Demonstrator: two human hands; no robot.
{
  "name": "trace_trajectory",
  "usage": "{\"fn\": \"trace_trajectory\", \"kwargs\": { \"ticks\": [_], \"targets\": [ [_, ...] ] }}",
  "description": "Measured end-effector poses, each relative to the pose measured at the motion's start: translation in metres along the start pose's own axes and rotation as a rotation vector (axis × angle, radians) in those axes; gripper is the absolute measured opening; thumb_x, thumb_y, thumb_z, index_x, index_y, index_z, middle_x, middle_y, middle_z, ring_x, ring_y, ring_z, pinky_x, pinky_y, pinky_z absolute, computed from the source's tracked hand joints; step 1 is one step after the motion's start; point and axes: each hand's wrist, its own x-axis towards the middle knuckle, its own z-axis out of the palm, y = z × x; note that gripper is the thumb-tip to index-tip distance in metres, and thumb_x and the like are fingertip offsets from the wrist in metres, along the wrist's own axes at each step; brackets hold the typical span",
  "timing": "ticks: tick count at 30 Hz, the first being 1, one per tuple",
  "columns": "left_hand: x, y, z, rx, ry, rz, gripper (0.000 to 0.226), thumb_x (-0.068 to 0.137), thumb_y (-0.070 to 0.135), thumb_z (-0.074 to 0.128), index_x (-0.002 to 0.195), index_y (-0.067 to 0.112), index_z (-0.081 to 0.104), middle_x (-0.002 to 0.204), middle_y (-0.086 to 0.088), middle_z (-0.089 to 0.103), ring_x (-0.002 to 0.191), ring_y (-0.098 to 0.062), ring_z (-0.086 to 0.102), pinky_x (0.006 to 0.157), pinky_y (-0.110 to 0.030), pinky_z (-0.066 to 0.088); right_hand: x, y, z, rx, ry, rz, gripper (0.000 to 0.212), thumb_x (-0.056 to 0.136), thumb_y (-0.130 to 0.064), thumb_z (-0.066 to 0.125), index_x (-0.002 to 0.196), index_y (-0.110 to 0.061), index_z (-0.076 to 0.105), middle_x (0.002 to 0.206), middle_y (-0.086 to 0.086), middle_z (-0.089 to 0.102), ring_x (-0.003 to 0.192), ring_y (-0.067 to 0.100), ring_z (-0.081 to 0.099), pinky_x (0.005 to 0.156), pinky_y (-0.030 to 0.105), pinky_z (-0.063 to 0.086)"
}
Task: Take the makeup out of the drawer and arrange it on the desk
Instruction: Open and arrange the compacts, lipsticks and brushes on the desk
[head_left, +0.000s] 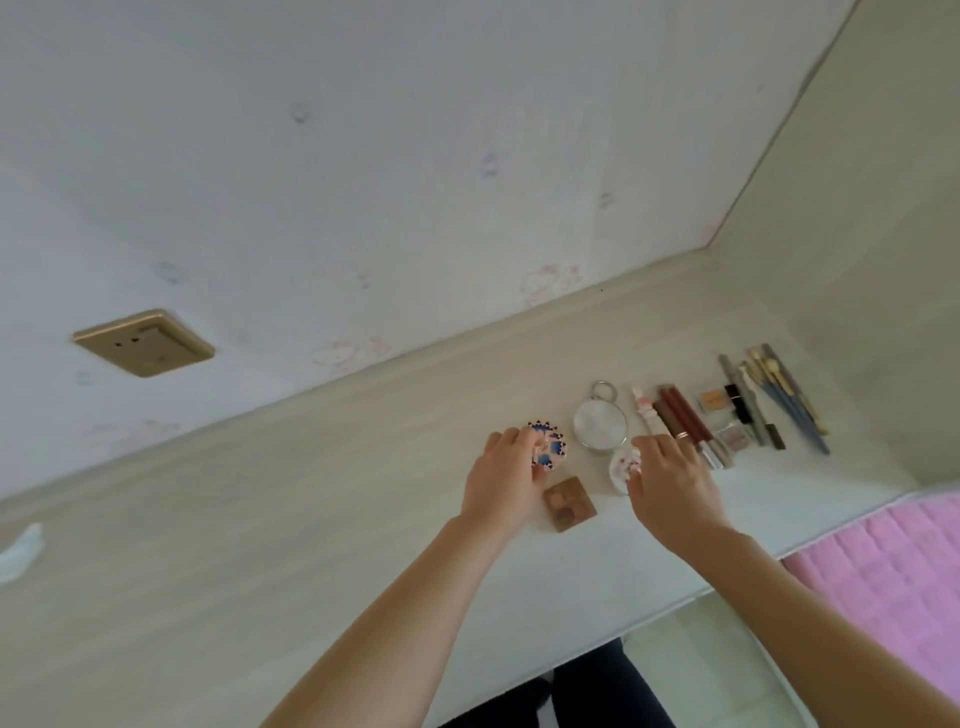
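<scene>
Both hands grip compacts — left (496, 480) patterned (548, 447), right (670, 486) white (623, 465).

pale wall (415, 156), gold socket (144, 343), pink cushion (893, 566)

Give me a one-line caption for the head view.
Left hand holds patterned compact, right hand holds white one.

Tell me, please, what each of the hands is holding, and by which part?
The left hand grips the blue-patterned round compact by its left edge; the right hand pinches the white round compact at its right edge.
</scene>
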Motion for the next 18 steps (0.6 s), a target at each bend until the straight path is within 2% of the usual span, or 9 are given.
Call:
{"fn": "trace_trajectory", "kwargs": {
  "ticks": [4,9,12,14,18],
  "targets": [
    [0.004,0.003,0.002,0.035,-0.052,0.125,0.034,0.09,0.014,0.052,0.124,0.014,0.052,0.122,-0.002,0.055,0.113,-0.024,0.045,0.085,-0.039,0.047,0.002,-0.007,-0.005,0.019,0.008,0.048,0.037,0.096,-0.025,0.044,0.128,-0.009,0.047,0.129,0.01,0.052,0.119,0.029,0.044,0.094,0.032,0.039],
    [0.019,0.006,0.014,0.103,-0.099,0.172,0.033,0.091,0.019,0.055,0.123,0.011,0.051,0.126,-0.004,0.052,0.12,-0.024,0.041,0.088,-0.037,0.046,0.014,-0.008,-0.004,0.019,-0.073,0.081,0.038,0.095,-0.028,0.043,0.128,-0.01,0.043,0.131,0.009,0.05,0.123,0.029,0.042,0.092,0.033,0.041],
    [0.031,0.008,0.025,0.143,-0.111,0.205,0.04,0.089,0.02,0.059,0.127,0.01,0.049,0.13,-0.004,0.051,0.129,-0.024,0.037,0.095,-0.035,0.043,0.025,-0.009,-0.001,0.041,-0.118,0.079,0.044,0.091,-0.029,0.048,0.13,-0.009,0.04,0.131,0.01,0.049,0.124,0.031,0.041,0.096,0.035,0.04],
    [0.041,0.008,0.031,0.178,-0.116,0.226,0.048,0.089,0.02,0.06,0.133,0.01,0.045,0.138,-0.004,0.047,0.138,-0.026,0.03,0.103,-0.035,0.038,0.034,-0.009,0.002,0.055,-0.138,0.08,0.05,0.089,-0.032,0.051,0.131,-0.008,0.038,0.132,0.011,0.048,0.123,0.032,0.041,0.098,0.037,0.039],
    [0.06,0.007,0.04,0.242,-0.197,0.249,0.066,0.091,0.021,0.056,0.148,0.012,0.024,0.154,-0.002,0.028,0.147,-0.028,0.007,0.117,-0.04,0.017,0.049,-0.009,0.01,0.075,-0.181,0.09,0.067,0.088,-0.042,0.055,0.139,-0.008,0.028,0.137,0.014,0.042,0.126,0.035,0.038,0.101,0.039,0.038]
  ]
}}
